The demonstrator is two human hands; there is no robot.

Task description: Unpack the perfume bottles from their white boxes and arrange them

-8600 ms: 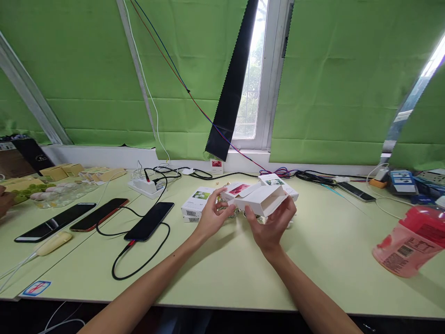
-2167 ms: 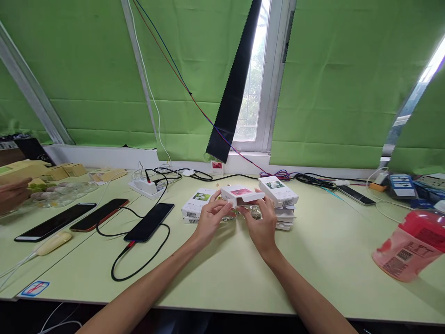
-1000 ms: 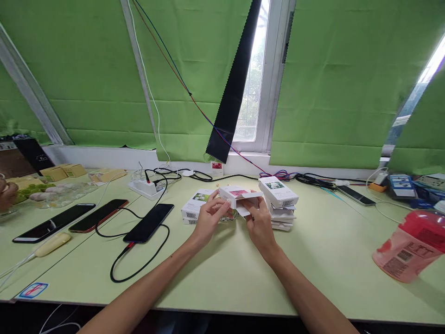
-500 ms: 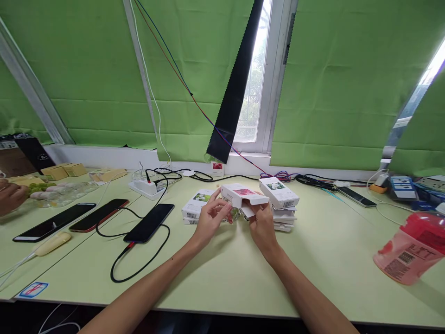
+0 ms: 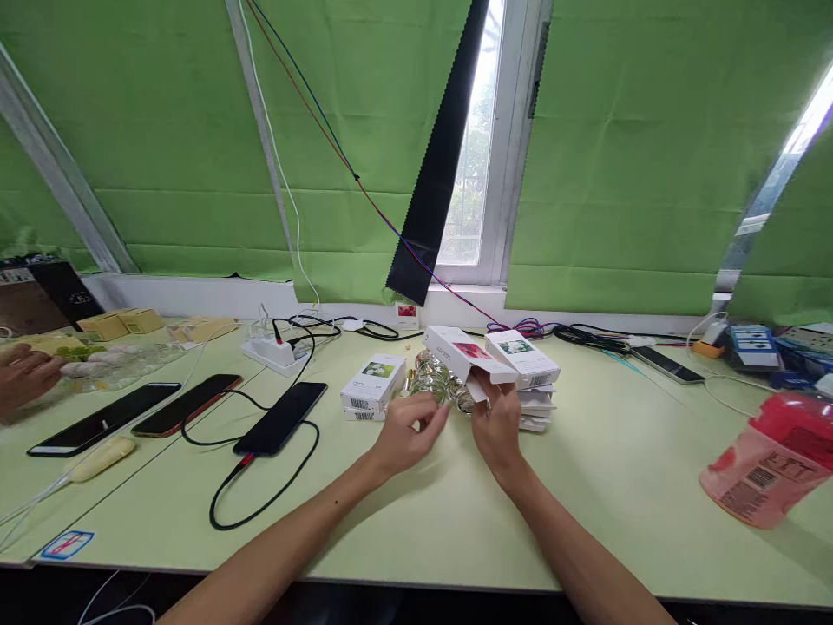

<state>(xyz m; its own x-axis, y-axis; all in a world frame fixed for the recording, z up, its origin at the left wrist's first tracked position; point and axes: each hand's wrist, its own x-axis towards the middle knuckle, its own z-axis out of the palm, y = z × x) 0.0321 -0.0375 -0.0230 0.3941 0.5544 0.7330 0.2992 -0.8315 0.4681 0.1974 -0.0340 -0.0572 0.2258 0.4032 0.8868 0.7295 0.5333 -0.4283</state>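
My right hand (image 5: pixel 498 425) grips a small white box with a pink picture (image 5: pixel 467 352) by its near end, where a flap hangs open; the box points up and to the left. My left hand (image 5: pixel 409 427) hovers just left of it with fingers loosely curled and nothing in them. Between the hands and behind them lie several shiny clear round bottles (image 5: pixel 441 384). Another white box with a green picture (image 5: pixel 374 385) rests on a second one to the left. A stack of white boxes (image 5: pixel 524 373) stands at the right.
Three dark phones (image 5: pixel 281 416) lie at the left, one on a black cable. A white power strip (image 5: pixel 273 350) sits behind them. A pink bottle (image 5: pixel 761 463) lies at the right. Another person's hand (image 5: pixel 22 378) is at the far left, near yellow boxes (image 5: pixel 117 323).
My left hand has let go of the pink-picture box and dropped toward me. My right hand alone now holds the box, tilted and shifted right, which uncovers the bottles.
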